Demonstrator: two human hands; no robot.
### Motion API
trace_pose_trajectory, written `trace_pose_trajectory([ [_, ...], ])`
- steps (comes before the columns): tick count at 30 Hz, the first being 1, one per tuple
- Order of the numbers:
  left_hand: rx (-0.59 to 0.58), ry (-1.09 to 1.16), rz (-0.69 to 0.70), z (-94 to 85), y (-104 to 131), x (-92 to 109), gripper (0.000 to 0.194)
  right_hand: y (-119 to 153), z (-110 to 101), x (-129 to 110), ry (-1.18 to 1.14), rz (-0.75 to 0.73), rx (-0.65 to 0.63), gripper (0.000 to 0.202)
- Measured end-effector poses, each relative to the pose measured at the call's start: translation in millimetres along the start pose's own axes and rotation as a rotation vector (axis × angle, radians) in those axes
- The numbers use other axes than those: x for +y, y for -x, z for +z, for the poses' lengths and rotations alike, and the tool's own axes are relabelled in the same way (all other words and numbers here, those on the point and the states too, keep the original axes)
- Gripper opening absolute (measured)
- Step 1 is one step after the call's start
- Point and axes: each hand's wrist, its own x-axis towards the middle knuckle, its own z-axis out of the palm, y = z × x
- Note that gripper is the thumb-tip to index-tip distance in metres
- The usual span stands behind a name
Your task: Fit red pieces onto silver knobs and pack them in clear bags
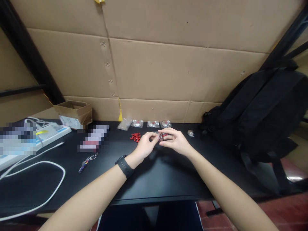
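Desk nook (158,187), cardboard wall (156,70), black frame (26,51), backpack (269,106)

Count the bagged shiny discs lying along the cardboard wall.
3, in a row: left disc, middle disc, right disc. The clear bag left of them is too blurred to tell.

Table (163,179), clock centred between left hand (145,146) and right hand (177,141): cords (135,137) 9 o'clock; keychain (84,165) 8; packets (153,124) 10–1; backpack (269,102) 3.

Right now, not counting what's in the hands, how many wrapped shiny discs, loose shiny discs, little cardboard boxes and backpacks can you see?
Wrapped shiny discs: 3
Loose shiny disc: 1
Little cardboard box: 1
Backpack: 1
Total: 6
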Motion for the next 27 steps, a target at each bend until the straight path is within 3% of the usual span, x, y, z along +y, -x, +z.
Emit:
trace_pose_trajectory([
  [6, 0.040, -0.319, 0.258, -4.1, 0, 1, 0.018, 1, 1, -4, -0.026, -0.017, 0.021, 0.053],
  [9, 0.052, -0.518, 0.351, -7.7, -1, 0, 0.037, -1, -5, -6, -0.023, -0.026, 0.097, 0.051],
  [12, -0.087, -0.651, 0.356, -11.5, -2, -6, 0.050, -3, -20, -5, 0.044, -0.030, 0.213, 0.049],
  [16, -0.382, -0.752, 0.415, -15.1, -2, -13, 0.040, -3, -44, 1, 0.218, 0.033, 0.301, 0.050],
  [21, -0.468, -0.793, 0.444, -13.9, 1, -13, 0.038, 0, -59, 8, 0.431, 0.147, 0.200, 0.044],
  [27, -0.478, -0.809, 0.452, -12.3, 5, -11, 0.040, 3, -53, 3, 0.578, 0.199, -0.017, 0.037],
])
